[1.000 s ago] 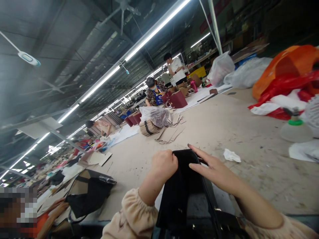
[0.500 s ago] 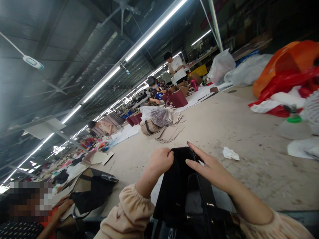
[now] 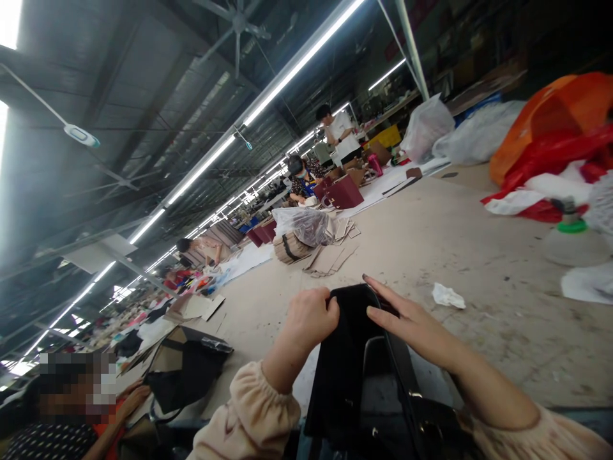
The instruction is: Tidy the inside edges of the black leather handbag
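Observation:
A black handbag (image 3: 330,370) stands in front of me at the table's near edge, its dark inside facing up. My left hand (image 3: 313,312) is closed around the far left corner of its rim, thumb on the inner side. On the far right corner, my right hand (image 3: 400,319) has the rim between its thumb and long, fairly straight fingers. The bag's strap and metal fittings lie near its right side. Its lower part runs out of view at the bottom.
On the table (image 3: 407,236) lie a banded bundle of brown strips (image 3: 290,248), card pieces (image 3: 330,255), a crumpled white scrap (image 3: 447,296) and a green-collared bottle (image 3: 572,239). Red and orange bags (image 3: 555,128) lie right. At left, a co-worker (image 3: 76,409) sits by another black bag (image 3: 186,364).
The view has tilted slightly, so the surroundings sit a little further right. Both hands stay on the bag's rim with almost no change in grip.

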Motion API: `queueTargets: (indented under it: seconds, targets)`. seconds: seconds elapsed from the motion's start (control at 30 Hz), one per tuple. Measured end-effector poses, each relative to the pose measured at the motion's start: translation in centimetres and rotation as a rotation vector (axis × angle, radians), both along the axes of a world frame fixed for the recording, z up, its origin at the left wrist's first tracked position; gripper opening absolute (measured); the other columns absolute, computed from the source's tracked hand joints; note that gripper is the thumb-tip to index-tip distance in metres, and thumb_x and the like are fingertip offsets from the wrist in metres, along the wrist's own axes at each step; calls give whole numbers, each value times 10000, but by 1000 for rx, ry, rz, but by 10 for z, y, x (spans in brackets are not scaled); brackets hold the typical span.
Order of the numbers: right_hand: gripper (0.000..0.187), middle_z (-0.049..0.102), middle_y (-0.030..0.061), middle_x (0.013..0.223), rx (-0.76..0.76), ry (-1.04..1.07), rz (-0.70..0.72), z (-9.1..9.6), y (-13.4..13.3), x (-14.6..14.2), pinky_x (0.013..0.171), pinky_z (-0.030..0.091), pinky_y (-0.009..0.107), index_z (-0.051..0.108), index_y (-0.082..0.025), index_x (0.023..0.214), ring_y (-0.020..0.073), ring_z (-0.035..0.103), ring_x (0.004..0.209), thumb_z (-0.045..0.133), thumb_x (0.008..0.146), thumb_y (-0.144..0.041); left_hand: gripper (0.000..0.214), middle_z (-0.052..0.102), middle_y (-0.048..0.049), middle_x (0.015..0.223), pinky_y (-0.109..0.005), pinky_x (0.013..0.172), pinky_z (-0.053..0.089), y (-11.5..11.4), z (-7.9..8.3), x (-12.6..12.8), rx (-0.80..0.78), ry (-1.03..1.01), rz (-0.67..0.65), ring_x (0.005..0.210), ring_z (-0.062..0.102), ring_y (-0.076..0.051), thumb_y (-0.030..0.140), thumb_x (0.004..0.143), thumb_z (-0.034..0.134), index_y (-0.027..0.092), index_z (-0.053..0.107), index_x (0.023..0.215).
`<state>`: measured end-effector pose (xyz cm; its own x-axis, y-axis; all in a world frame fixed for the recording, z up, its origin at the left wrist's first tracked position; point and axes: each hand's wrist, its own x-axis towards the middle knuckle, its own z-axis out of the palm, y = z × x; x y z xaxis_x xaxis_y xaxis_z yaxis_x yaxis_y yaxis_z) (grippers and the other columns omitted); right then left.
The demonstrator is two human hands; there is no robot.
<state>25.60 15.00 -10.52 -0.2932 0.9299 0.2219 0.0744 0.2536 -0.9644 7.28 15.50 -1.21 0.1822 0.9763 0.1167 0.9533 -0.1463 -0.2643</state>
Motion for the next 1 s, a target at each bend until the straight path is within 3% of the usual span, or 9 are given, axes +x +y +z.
queueTargets:
  seconds: [0.47,0.6,0.87,1.0]
  targets:
    - [705,416,46,1450,113,-62,-14,-1,-2,-19,1123,277,437,412,-237,1399,244,373,1329,534,802,-592,313,708,-95,815,-309,700,405,32,-15,1,52,-77,145,796,630,-221,242,833,397,176,695,763]
    - [768,384,65,1468,37,-77,-104,2,-2,-19,1134,248,435,362,-193,1427,247,352,1341,512,799,-610,337,696,-79,797,-286,645,376,38,-17,5,15,-143,129,765,609,-193,254,856,366,173,674,747]
    - [748,359,29,1483,-57,-10,-92,2,-1,-6,1140,230,413,366,-228,1425,231,317,1361,494,802,-622,444,612,-4,592,-233,540,312,9,8,-1,-180,-268,-14,599,540,-115,358,903,345,167,571,573]
    - [760,375,31,1475,-60,-8,-94,1,-1,-9,1136,242,407,368,-218,1424,225,332,1354,490,797,-629,327,597,-1,592,-250,516,279,1,4,-4,-116,-221,-18,583,531,-131,377,854,457,177,586,630]
